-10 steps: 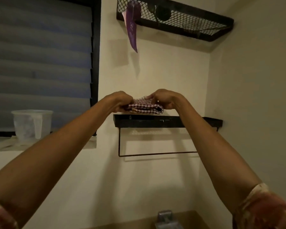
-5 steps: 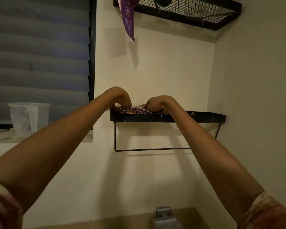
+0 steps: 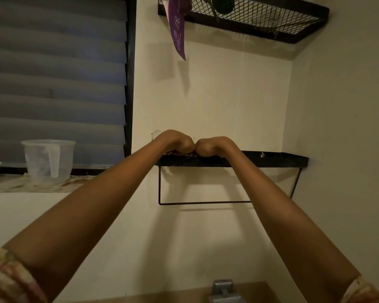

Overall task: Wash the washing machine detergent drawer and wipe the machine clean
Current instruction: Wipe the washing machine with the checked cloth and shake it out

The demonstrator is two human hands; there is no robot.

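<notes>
Both arms reach up to a black wall shelf (image 3: 271, 159). The left hand (image 3: 179, 142) and right hand (image 3: 208, 145) touch knuckle to knuckle, pressing down on a checked cloth (image 3: 182, 153) lying on the shelf; whether either grip is closed on it cannot be told.

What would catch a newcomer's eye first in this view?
Both hands, left hand and right hand, meet knuckle to knuckle on the lower black wall shelf, pressing down a checked cloth that barely shows. A purple packet hangs from the mesh shelf above.
</notes>
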